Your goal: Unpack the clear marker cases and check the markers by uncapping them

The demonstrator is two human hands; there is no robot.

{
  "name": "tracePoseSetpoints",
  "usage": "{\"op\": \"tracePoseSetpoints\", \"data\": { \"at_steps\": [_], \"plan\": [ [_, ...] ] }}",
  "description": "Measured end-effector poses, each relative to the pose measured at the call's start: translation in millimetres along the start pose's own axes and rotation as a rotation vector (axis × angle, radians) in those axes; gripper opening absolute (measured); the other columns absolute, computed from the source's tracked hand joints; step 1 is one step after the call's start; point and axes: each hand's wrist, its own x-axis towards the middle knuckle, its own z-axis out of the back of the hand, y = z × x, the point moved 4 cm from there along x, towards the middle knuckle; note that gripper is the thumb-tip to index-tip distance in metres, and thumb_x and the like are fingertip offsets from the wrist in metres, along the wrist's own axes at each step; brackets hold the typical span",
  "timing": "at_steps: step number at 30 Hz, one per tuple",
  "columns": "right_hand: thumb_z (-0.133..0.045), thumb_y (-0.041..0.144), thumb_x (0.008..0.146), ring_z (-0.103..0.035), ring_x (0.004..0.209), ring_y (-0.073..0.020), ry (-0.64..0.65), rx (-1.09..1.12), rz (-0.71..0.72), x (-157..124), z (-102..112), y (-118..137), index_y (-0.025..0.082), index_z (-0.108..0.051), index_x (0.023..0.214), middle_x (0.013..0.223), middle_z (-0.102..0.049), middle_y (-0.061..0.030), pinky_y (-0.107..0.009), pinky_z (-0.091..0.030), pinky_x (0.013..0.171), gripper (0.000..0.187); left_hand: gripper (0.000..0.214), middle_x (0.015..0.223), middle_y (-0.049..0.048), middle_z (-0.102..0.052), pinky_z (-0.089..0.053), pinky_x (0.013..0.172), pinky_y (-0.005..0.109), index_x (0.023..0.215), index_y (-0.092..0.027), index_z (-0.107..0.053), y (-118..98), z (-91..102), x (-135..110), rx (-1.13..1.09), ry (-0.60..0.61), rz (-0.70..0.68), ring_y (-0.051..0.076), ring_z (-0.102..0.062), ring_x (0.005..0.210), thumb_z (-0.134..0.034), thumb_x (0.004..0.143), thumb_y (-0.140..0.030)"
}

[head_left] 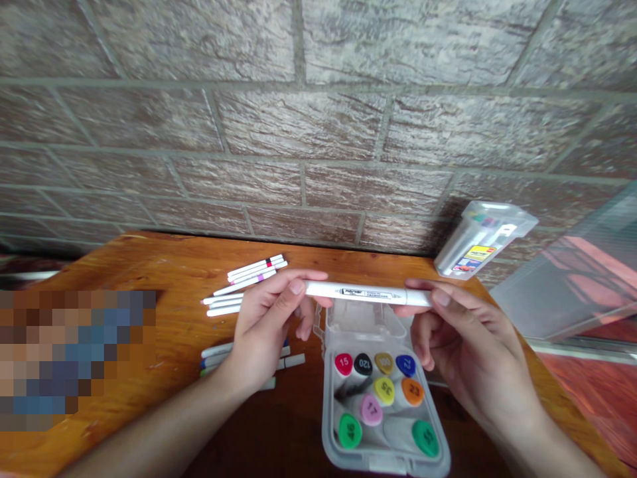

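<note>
Both hands hold one white marker pen (365, 293) level above an open clear plastic marker case (432, 465). My left hand (271, 315) pinches the pen's left end between thumb and fingers. My right hand (460, 338) grips its right end the same way. Inside the case stand several markers with coloured, numbered caps (384, 390). The case's clear lid (362, 324) is tipped back under the pen.
Loose white markers (249, 275) lie on the wooden table (164, 265) behind my left hand, more markers (291, 362) under it. A second clear marker box (480, 240) leans against the brick wall at the right. A pixelated patch covers the table's left side.
</note>
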Motion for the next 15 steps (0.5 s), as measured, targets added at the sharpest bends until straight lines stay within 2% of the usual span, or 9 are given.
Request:
{"op": "tracePoseSetpoints", "data": {
  "at_steps": [15],
  "plan": [
    [-0.08,0.033,0.092,-0.063,0.039,-0.0108,-0.033,0.04,0.018,2.2,-2.5,1.8,0.017,-0.086,0.103,0.08,-0.084,-0.009,-0.017,-0.051,0.036,0.02,0.024,0.084,0.0081,-0.082,-0.045,0.048,0.018,0.111,-0.019,-0.084,-0.2,-1.8,0.9,-0.049,0.008,0.005,0.007,-0.056,0.049,-0.067,0.101,-0.032]
  ]
}}
